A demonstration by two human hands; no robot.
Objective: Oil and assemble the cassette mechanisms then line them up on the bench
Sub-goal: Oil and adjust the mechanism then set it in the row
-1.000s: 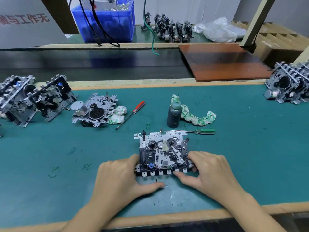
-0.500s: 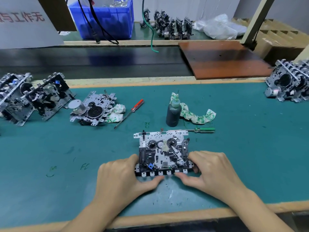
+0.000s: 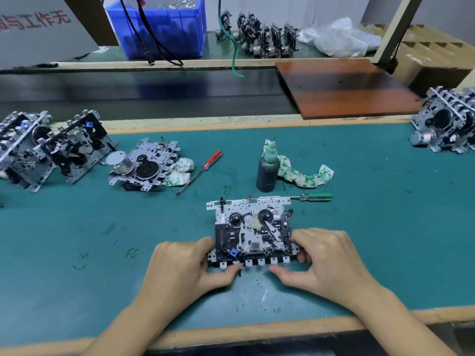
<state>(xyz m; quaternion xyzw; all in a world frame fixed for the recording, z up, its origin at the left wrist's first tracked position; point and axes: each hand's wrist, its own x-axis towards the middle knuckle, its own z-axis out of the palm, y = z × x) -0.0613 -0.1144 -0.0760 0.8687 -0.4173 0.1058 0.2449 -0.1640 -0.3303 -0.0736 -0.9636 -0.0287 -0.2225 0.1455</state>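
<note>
A cassette mechanism [image 3: 253,231] lies flat on the green bench mat [image 3: 372,227] in front of me. My left hand [image 3: 185,268] grips its near left corner, thumb under the front edge. My right hand [image 3: 326,260] grips its near right corner, fingers curled on the side and thumb at the front. A dark oil bottle [image 3: 267,170] with a needle tip stands just behind the mechanism. Another mechanism [image 3: 146,165] with a round motor lies at the left, and two more [image 3: 46,150] lean at the far left edge.
A red-handled screwdriver [image 3: 203,168] and a green-handled screwdriver [image 3: 305,197] lie behind the mechanism, beside two patterned rags [image 3: 305,173]. A further mechanism [image 3: 447,127] sits at the right edge. Behind the mat run a dark belt [image 3: 154,91], a brown board [image 3: 344,88] and a blue bin [image 3: 164,27].
Both hands stay on the mechanism's near corners. My left thumb has slid closer under the front edge. The view has shifted slightly.
</note>
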